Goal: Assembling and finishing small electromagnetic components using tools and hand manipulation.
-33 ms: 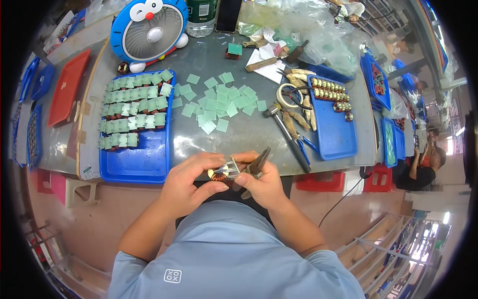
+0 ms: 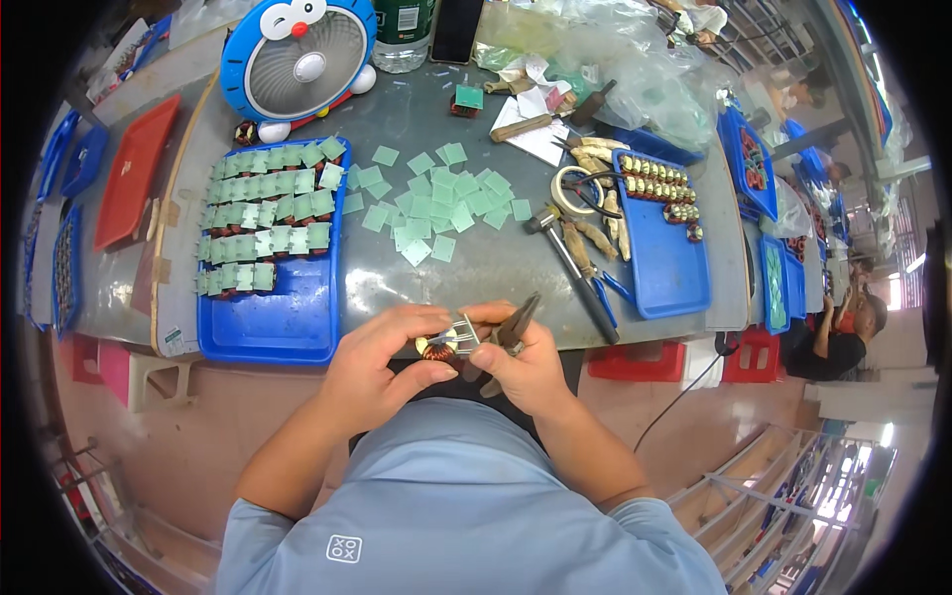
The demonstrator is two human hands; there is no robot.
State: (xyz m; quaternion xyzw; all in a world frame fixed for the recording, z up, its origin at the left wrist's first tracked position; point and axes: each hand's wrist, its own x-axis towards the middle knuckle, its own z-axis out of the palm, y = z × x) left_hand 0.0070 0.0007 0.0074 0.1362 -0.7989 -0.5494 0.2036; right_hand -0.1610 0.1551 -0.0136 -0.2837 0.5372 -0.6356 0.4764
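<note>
Close to the bench's front edge, my left hand (image 2: 372,362) grips a small copper-wound coil (image 2: 437,351) with pale ends between thumb and fingers. Thin metal pins stick out of the coil toward a small thin plate (image 2: 469,333), seen nearly edge-on. My right hand (image 2: 531,372) pinches at that plate with thumb and forefinger. A pair of pliers (image 2: 520,315) also lies in my right hand, its dark jaws pointing up and away. The palm hides most of the pliers' handles. Beyond my hands, loose pale green square plates (image 2: 441,203) lie scattered on the grey bench.
On the left, a blue tray (image 2: 268,337) holds rows of coils topped with green plates. To the right, a hammer (image 2: 573,273) lies beside another blue tray (image 2: 669,268) with coils. A fan (image 2: 307,67), a bottle (image 2: 402,35) and plastic bags (image 2: 615,59) stand farther back.
</note>
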